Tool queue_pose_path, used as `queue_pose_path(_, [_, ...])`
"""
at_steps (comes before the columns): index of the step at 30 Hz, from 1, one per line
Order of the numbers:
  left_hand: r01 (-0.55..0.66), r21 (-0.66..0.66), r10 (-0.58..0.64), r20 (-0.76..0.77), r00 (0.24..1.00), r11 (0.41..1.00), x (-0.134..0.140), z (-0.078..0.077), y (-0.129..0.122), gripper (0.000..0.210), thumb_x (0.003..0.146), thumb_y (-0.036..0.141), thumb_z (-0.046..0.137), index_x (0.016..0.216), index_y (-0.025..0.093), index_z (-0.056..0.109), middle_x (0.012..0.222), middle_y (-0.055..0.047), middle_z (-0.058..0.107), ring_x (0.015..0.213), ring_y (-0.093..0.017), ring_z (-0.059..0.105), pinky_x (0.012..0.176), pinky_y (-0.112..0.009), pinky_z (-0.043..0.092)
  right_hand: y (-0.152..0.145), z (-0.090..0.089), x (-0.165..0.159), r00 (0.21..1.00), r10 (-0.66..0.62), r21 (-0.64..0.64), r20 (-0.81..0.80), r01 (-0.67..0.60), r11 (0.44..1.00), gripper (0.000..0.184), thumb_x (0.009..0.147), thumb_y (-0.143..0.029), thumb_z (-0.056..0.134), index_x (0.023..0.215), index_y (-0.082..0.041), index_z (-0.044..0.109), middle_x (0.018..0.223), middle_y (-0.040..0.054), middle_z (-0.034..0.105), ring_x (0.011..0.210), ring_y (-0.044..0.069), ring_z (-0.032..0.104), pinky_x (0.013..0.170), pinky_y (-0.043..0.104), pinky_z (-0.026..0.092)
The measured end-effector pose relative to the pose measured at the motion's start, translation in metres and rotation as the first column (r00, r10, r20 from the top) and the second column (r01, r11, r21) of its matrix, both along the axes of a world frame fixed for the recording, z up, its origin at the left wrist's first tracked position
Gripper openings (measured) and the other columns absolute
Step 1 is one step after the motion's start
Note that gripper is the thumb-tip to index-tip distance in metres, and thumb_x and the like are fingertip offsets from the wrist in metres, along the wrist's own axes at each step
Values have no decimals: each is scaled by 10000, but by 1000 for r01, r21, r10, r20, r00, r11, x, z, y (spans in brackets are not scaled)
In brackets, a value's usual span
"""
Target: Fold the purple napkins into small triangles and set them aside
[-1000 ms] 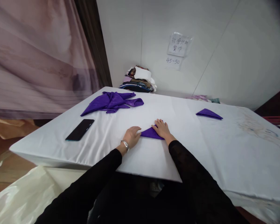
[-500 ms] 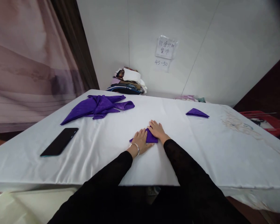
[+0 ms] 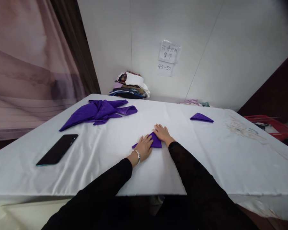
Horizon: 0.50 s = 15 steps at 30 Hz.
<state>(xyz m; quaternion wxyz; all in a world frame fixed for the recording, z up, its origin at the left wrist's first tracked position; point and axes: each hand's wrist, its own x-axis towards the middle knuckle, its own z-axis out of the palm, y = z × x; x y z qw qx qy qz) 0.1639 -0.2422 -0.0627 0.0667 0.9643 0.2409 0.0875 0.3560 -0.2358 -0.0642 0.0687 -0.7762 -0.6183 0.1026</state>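
A purple cloth napkin (image 3: pixel 156 141), folded into a triangle, lies on the white-covered table (image 3: pixel 105 153) in front of me. My left hand (image 3: pixel 144 146) rests flat on its left part, fingers stretched out. On its upper right edge lies my right hand (image 3: pixel 161 132), fingers extended and pressing down. Both hands hide parts of the cloth. Farther right is another folded purple napkin (image 3: pixel 202 117), a triangle standing slightly raised. A loose heap of purple napkins (image 3: pixel 98 111) spreads over the back left of the table.
A black phone (image 3: pixel 57 150) lies at the left. Behind the table's far edge sits a stack of folded clothes (image 3: pixel 129 85), with more fabric (image 3: pixel 193 102) farther right. Handwritten signs (image 3: pixel 168 52) hang on the wall. A red basket (image 3: pixel 271 126) is beyond the right edge.
My left hand has slid slightly left on the napkin, and its thumb has drawn in. The right hand stays nearly in place. The view has shifted a little.
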Motion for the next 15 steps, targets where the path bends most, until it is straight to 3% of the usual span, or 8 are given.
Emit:
queue_pose_path(5, [16, 14, -17, 37, 999, 1000, 8, -1, 4, 447, 811, 57, 371, 1220, 131, 534, 1285, -110, 544, 1212, -226, 457, 1070, -406, 276, 0, 2, -1, 1000, -6, -10, -15, 6, 1000, 550, 927, -480, 191, 1412, -226, 245, 1518, 40, 155, 1387, 197, 88, 1080, 476, 73])
queue_pose_path(10, [-71, -53, 73, 48, 996, 996, 6, 17, 10, 414, 801, 63, 389, 1131, 190, 606, 1088, -62, 664, 1003, -216, 598, 885, -336, 446, -11, 5, 0, 997, 4, 6, -73, -4, 1000, 546, 928, -492, 210, 1392, -221, 307, 1509, 52, 188, 1387, 230, 99, 1074, 507, 78])
queue_pose_path(13, [-166, -202, 184, 70, 980, 965, -1, 36, 18, 362, 809, 140, 446, 1107, 247, 621, 1019, -23, 688, 932, -201, 623, 825, -312, 466, -31, 4, 0, 982, 52, 58, -181, -42, 997, 514, 930, -487, 225, 1358, -246, 377, 1499, 49, 226, 1388, 236, 100, 1078, 511, 43])
queue_pose_path(15, [-189, -373, 236, 84, 968, 908, -7, 49, 27, 266, 797, 194, 486, 983, 236, 672, 906, -11, 705, 863, -190, 634, 788, -290, 473, -49, 3, -1, 945, 71, 100, -319, -41, 994, 529, 929, -503, 209, 1346, -245, 406, 1482, 53, 271, 1385, 222, 121, 1092, 483, 22])
